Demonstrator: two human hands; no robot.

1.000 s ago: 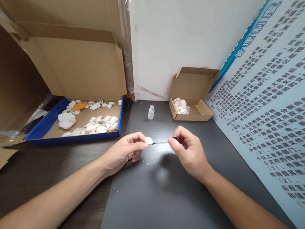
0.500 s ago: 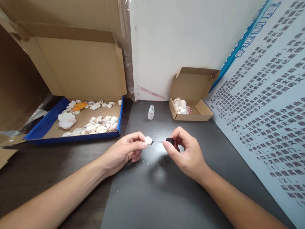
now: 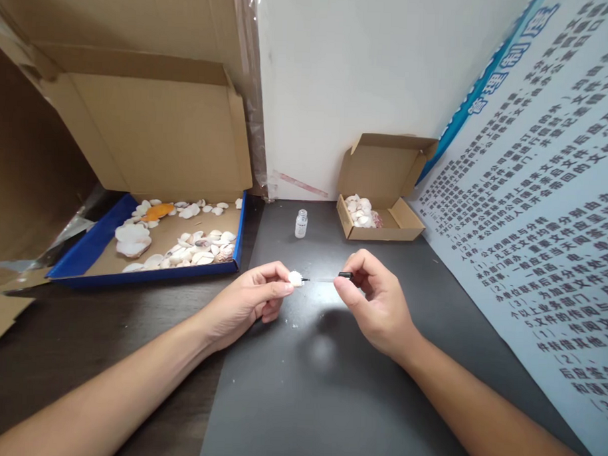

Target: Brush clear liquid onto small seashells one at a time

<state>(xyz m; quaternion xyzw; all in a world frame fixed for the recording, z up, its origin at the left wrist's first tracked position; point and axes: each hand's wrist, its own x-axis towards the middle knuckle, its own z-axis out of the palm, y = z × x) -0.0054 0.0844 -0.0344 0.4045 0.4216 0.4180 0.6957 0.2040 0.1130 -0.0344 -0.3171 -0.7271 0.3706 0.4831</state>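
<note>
Between thumb and fingertips my left hand (image 3: pixel 259 293) pinches a small white seashell (image 3: pixel 295 278) above the dark grey mat. My right hand (image 3: pixel 374 300) is closed on the black cap of a brush (image 3: pixel 346 276). A thin, pale stem runs left from the cap to a dark tip, which is at the shell's right edge and seems to touch it. Beyond both hands, a small clear glass bottle (image 3: pixel 301 224) with a white label stands upright on the mat, its mouth uncapped.
On the left, an open cardboard box with a blue tray (image 3: pixel 165 274) holds many seashells and an orange one (image 3: pixel 157 212). A smaller open carton (image 3: pixel 404 221) with white shells sits at the back right. A printed poster (image 3: pixel 534 196) borders the right side; small white crumbs dot the mat.
My right hand has shifted slightly right and tilted the brush cap, drawing the brush's dark tip a little to the right along the shell. My left hand and the shell have barely moved.
</note>
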